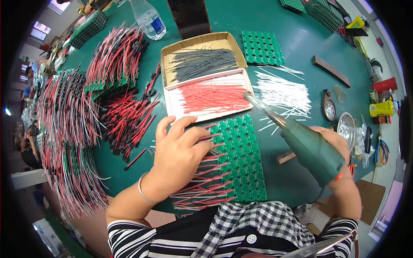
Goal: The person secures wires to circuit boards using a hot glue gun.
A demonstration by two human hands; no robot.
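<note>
Across my dark green tabletop (297,41) lies a green rectangular circuit-board panel (243,159); right of it, my right hand (337,142) grips a dark-green pistol-shaped tool with a metal nozzle (310,147). My left hand (178,150) curls over thin red-and-white wires (206,189) along the panel's left edge, pinching or not, I cannot tell.

A metal-tipped green tool (310,151) slants beside a green circuit panel (241,162) with wires (205,188).

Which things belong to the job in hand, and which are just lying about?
Likely the job: green hand tool (in right hand), green board, its wires (at left hand), boxed red strips.

Likely lying about: clear bottle, yellow container, cardboard box.
</note>
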